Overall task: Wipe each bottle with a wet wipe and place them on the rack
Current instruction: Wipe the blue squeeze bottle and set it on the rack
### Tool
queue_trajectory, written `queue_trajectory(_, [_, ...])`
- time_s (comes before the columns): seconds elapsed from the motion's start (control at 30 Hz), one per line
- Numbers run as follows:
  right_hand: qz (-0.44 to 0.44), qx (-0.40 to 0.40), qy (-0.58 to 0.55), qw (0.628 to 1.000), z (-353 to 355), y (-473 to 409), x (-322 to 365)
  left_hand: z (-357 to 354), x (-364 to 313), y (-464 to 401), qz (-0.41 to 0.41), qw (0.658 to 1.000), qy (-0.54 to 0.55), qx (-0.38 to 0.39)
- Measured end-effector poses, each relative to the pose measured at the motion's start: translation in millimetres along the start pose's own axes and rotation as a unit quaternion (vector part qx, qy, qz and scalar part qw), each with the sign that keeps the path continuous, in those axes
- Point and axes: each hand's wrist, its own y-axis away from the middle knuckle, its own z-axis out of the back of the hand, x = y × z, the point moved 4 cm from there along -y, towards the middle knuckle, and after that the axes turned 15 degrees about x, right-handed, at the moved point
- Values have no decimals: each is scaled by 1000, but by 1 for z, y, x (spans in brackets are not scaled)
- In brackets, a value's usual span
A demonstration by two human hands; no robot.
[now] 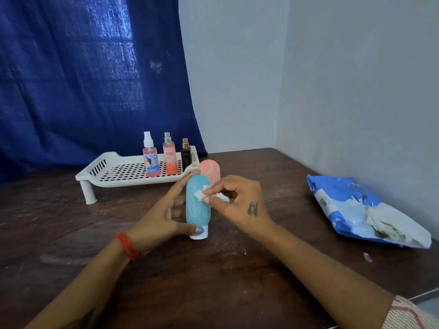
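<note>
My left hand (164, 214) grips a turquoise bottle (197, 210) standing cap-down on its white cap; the thumb lies on the cap and a finger reaches its top. My right hand (240, 200) pinches a small white wet wipe (200, 194) against the bottle's upper right side. A pink bottle (211, 170) stands just behind it on the table. The white perforated rack (118, 172) sits at the back left and carries three bottles at its right end: a red spray bottle (150, 160), an orange mist bottle (170, 157) and a small black bottle (185, 154).
A blue and white wet-wipe packet (351, 205) lies open at the right by the wall, with used wipes (384, 222) on it. The dark wooden table (213, 269) bears white smears. A blue curtain (83, 79) hangs behind the rack.
</note>
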Motion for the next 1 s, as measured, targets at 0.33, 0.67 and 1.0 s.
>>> queue_trajectory(0.33, [-41, -19, 41, 998, 0, 1, -14, 0, 1, 0, 0, 1000, -6, -1])
queue_trajectory(0.67, [34, 19, 53, 998, -3, 2, -6, 1, 1, 0, 9, 1000, -11, 1])
queue_trajectory(1.0, [141, -33, 162, 976, -8, 2, 9, -2, -4, 0, -2, 999, -39, -19])
